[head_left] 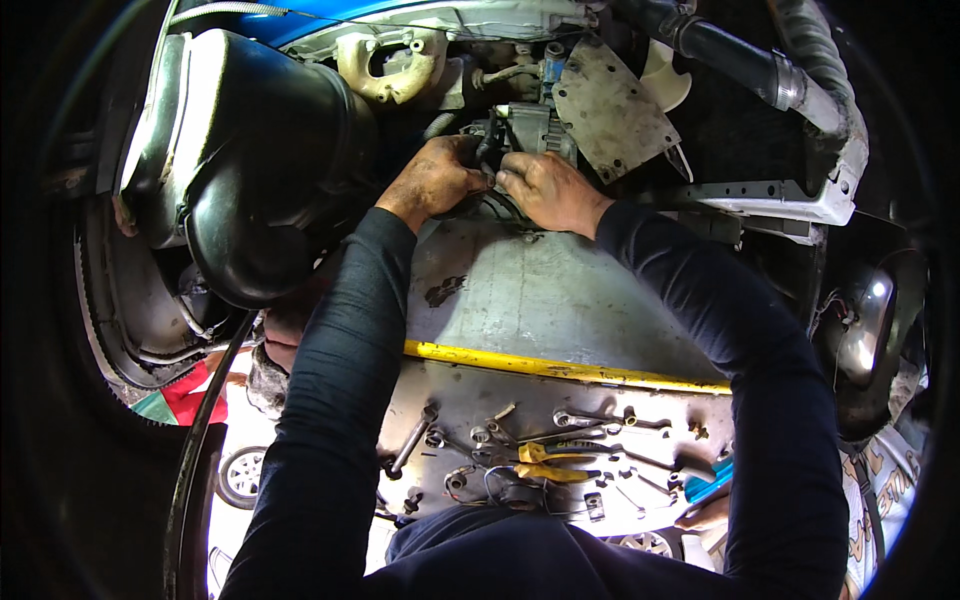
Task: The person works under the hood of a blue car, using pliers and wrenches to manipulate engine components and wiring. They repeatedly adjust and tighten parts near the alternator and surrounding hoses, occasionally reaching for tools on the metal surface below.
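Deep in an engine bay, both my hands work close together at a thin black cable (487, 148) beside a finned grey metal unit (535, 128). My left hand (432, 183) is closed, its thumb and fingers around the cable's lower part. My right hand (548, 190) is just to the right, fingers curled and pinched together; its fingertips hide what they hold. Below my hands a broad grey metal panel (520, 280) slopes toward me, with a dark smudge on it. Right of the unit hangs a flat metal plate (612, 108) with bolt holes.
A large black air duct (265, 150) bulges at the left. A yellow bar (560, 370) edges the panel. Nearer me, wrenches, sockets and yellow-handled pliers (555, 455) lie on a metal surface (455, 390). A white bracket (770, 198) and black hose (730, 48) are at right.
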`<state>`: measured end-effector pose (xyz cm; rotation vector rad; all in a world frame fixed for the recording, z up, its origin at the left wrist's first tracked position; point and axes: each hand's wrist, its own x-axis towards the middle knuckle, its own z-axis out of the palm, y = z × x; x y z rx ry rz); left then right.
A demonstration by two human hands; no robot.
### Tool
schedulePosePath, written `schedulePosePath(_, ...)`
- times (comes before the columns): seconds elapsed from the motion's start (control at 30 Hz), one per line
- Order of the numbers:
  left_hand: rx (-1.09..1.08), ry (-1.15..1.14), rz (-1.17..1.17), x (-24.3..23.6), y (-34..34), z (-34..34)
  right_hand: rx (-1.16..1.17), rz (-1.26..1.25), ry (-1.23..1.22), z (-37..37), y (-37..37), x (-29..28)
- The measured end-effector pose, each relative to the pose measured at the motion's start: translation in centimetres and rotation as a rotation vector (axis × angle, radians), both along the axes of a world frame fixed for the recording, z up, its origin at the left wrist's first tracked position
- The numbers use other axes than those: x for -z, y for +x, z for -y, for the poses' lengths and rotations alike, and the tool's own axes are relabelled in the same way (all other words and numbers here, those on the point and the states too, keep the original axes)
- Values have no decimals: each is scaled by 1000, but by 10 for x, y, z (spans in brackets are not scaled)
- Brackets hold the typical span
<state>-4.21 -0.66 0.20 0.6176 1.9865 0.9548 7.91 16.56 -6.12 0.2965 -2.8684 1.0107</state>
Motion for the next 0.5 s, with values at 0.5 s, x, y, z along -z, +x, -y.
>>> schedulePosePath(0.5, 1, 55, 1, 5, -3, 0, -119, -68, 492, -18, 9, -30)
